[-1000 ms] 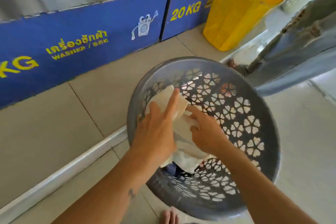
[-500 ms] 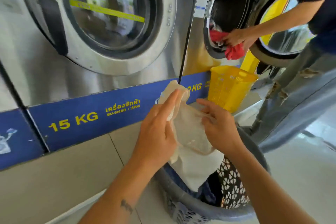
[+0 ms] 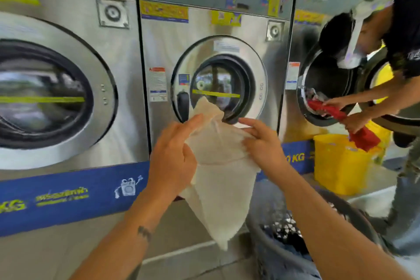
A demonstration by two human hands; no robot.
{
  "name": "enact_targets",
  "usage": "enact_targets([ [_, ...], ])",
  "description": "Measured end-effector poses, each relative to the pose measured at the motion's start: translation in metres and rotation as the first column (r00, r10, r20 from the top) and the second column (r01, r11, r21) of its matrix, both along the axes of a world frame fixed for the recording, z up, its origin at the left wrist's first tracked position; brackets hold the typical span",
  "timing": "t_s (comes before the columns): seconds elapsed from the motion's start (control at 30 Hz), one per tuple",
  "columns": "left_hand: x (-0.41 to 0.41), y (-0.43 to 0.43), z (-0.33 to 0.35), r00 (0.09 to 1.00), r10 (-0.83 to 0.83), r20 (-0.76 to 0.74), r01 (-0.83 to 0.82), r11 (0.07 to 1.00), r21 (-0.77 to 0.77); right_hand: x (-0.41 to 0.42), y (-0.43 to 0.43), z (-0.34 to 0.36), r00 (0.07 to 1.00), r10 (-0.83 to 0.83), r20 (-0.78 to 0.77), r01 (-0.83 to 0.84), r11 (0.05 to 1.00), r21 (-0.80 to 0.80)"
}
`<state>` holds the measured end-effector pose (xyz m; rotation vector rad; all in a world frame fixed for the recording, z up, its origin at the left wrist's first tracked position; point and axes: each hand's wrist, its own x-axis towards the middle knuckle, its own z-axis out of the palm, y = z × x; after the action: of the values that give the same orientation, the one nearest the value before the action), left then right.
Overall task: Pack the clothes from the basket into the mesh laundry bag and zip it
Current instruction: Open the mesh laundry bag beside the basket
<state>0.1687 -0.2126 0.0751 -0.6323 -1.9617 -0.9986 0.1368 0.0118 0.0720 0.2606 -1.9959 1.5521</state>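
Bag (image 3: 218,177) at centre, held between left hand (image 3: 172,157) at its 9 o'clock and right hand (image 3: 263,143) at its 2 o'clock. Basket (image 3: 268,254) at 5 o'clock, clothes (image 3: 288,250) inside. Washers (image 3: 204,52) behind. Tub (image 3: 338,166) at 3 o'clock.

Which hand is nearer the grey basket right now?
Right. The right hand holds the mesh bag above the left rim of the grey basket; the left hand grips the bag's other side, farther left.

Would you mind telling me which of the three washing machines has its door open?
The rightmost washing machine, where another person holds a red garment; the middle machine and the left machine have their doors closed.
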Motion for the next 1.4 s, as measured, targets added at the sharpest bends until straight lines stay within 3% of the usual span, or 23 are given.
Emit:
enact_targets([
  [0.1, 0.010, -0.030, -0.003, 0.995, 0.098, 0.024, -0.098, 0.995, 0.009, -0.005, -0.028, -0.019, 0.996, 0.068, 0.063, -0.068, 0.998, -0.005],
  [0.2, 0.011, -0.051, -0.029, 0.974, 0.135, 0.183, -0.127, 0.990, -0.053, -0.007, -0.046, -0.051, 0.983, 0.078, 0.166, -0.091, 0.993, 0.073],
  [0.37, 0.011, -0.066, -0.095, 0.879, 0.136, 0.457, -0.035, 0.975, -0.221, -0.006, -0.057, -0.111, 0.938, 0.051, 0.343, -0.130, 0.969, 0.210],
  [0.5, 0.008, -0.062, -0.133, 0.816, 0.116, 0.566, 0.069, 0.953, -0.295, -0.016, -0.055, -0.151, 0.874, 0.039, 0.485, -0.212, 0.928, 0.306],
  [0.63, -0.018, -0.056, -0.164, 0.745, 0.087, 0.662, 0.114, 0.960, -0.255, -0.032, -0.053, -0.179, 0.796, 0.005, 0.605, -0.304, 0.868, 0.393],
  [0.8, -0.050, -0.041, -0.195, 0.650, 0.131, 0.749, 0.053, 0.975, -0.216, -0.055, -0.045, -0.209, 0.770, -0.043, 0.637, -0.329, 0.828, 0.454],
  [1.0, -0.079, -0.004, -0.216, 0.580, -0.039, 0.814, 0.089, 0.996, -0.015, -0.071, -0.026, -0.242, 0.736, -0.090, 0.671, -0.291, 0.853, 0.433],
  [1.17, -0.101, 0.018, -0.224, 0.529, -0.147, 0.836, -0.003, 0.985, 0.175, -0.079, -0.010, -0.242, 0.712, -0.046, 0.701, -0.216, 0.935, 0.281],
  [1.27, -0.104, 0.021, -0.236, 0.376, -0.134, 0.917, -0.175, 0.961, 0.212, -0.077, -0.007, -0.246, 0.704, -0.016, 0.710, -0.182, 0.962, 0.202],
  [1.4, -0.104, 0.016, -0.254, 0.113, -0.018, 0.993, -0.191, 0.981, 0.039, -0.073, -0.012, -0.249, 0.670, 0.074, 0.739, -0.175, 0.983, 0.060],
])
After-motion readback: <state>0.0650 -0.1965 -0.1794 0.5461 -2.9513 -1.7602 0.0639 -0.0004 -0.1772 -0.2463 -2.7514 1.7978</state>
